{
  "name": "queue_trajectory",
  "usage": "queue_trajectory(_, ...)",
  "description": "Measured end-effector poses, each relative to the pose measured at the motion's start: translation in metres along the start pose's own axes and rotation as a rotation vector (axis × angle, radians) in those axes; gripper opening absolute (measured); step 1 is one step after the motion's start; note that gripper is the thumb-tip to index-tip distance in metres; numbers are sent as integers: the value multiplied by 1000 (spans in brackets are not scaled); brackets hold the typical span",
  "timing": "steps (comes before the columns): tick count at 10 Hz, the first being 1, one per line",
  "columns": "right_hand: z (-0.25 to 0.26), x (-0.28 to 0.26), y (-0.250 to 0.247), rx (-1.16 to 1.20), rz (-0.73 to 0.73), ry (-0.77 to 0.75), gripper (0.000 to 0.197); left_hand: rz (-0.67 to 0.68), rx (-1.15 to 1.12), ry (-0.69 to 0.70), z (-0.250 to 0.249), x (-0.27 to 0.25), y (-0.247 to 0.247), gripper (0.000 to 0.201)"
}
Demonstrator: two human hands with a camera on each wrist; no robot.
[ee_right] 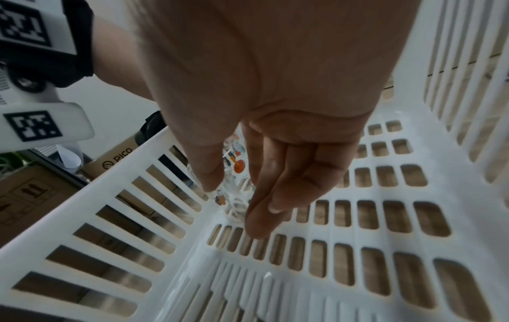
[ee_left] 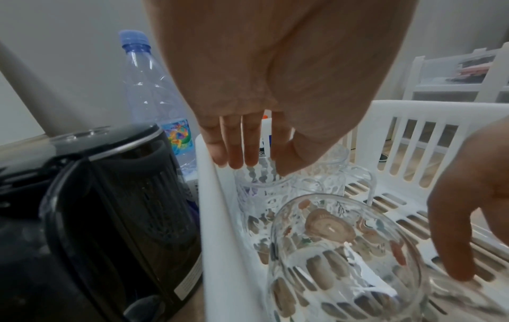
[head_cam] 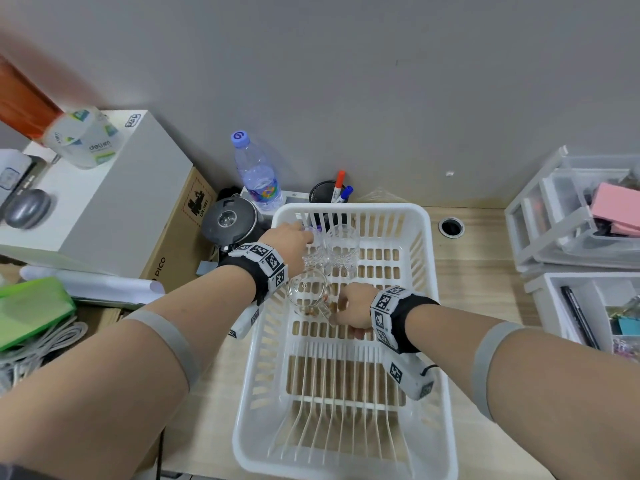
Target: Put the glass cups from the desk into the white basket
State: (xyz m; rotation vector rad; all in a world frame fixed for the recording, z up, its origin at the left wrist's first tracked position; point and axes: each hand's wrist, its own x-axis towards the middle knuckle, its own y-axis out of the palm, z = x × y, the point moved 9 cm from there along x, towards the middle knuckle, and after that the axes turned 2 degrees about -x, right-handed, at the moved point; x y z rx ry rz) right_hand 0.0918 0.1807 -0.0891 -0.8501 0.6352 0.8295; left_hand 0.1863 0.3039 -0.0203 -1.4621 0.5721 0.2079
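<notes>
The white basket (head_cam: 349,207) (ee_left: 209,196) (ee_right: 82,196) lies on the wooden desk with three glass pieces at its far end. My left hand (head_cam: 298,237) (ee_left: 258,167) reaches into the far-left corner. It holds a textured clear cup (head_cam: 313,254) (ee_left: 261,196) by the rim, fingers on one side and thumb on the other. A second clear cup (head_cam: 343,247) (ee_left: 333,172) stands just right of it. My right hand (head_cam: 346,306) (ee_right: 234,200) pinches the handle of a printed glass mug (head_cam: 306,292) (ee_left: 344,250) (ee_right: 235,167), which stands on the basket floor by the left wall.
A black kettle (head_cam: 228,220) (ee_left: 110,207) and a water bottle (head_cam: 258,174) stand just outside the basket's left wall. A pen holder (head_cam: 325,194) is behind it. Boxes crowd the left (head_cam: 180,237), drawer units (head_cam: 571,220) the right. The basket's near half holds only its rack ribs.
</notes>
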Motion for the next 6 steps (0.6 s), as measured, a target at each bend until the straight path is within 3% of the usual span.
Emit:
queue_trajectory(1,3,3,18,138,51,-2,41,69,2,-8,-1,-1,9,54)
queue_trajectory(2,0,12,37,309,79,52,34,97,8,-6,-3,-1,19,58)
queue_trajectory(4,-3,35,21,-124,-33,3,27,72,1,4,-4,1,18,52)
queue_trajectory(5,-6,45,19,-292,-41,-3,33,59,-12,13,-6,-1,15,51)
queue_trajectory(6,-5,52,17,-275,-75,-26,34,43,-17,14,-5,2,15,51)
